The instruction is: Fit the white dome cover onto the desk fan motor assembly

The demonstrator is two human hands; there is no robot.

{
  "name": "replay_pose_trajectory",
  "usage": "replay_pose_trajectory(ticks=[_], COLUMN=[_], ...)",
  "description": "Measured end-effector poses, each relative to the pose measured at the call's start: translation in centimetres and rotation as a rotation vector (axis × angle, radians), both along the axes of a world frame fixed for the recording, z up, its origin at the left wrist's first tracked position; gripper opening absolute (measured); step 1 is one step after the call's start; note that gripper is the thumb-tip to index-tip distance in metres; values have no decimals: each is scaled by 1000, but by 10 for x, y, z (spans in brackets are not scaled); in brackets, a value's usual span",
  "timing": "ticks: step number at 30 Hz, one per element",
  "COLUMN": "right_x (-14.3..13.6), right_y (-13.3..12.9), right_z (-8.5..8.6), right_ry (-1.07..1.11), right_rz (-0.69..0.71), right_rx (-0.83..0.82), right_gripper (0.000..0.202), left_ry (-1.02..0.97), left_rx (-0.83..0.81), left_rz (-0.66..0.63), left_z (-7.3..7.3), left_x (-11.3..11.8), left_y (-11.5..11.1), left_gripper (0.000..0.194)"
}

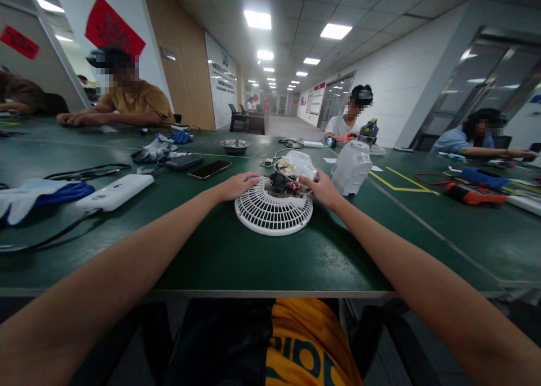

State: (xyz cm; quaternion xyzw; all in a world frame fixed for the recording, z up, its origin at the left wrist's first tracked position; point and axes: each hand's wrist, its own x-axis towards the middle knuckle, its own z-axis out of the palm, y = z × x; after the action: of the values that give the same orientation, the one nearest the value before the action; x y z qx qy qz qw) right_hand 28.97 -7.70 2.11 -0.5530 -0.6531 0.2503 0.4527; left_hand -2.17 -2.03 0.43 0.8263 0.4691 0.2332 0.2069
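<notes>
A round white fan grille (274, 220) lies on the green table in front of me, with a dark fan motor (281, 183) and wiring exposed at its middle. My left hand (237, 186) is closed on the grille's left edge. On the other side, my right hand (324, 189) grips the white plastic fan housing (301, 163) beside the motor; my fingers partly hide where they touch. A cream-coloured lump (286, 166) sits atop the motor. Just right of my right hand stands a separate white vented cover (351, 169), upright.
To the left are a phone (210, 169), a dark case (185, 162), gloves (154, 151) and a white power strip (116, 193). Behind the fan is a metal bowl (234, 146). An orange multimeter (474, 194) lies right, past yellow tape (395, 189). Co-workers sit around the table.
</notes>
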Motion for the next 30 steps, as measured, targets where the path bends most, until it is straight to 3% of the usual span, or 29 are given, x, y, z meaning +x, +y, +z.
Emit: replay_pose_trajectory(ticks=[30], right_x=[5], right_y=[7], right_z=[-3], right_ry=[-124], right_rz=[-12], right_rx=[17], right_gripper=[54], left_ry=[58], left_rx=[40], left_rz=[-14], left_z=[6], left_x=[2], left_y=[-7], left_gripper=[66])
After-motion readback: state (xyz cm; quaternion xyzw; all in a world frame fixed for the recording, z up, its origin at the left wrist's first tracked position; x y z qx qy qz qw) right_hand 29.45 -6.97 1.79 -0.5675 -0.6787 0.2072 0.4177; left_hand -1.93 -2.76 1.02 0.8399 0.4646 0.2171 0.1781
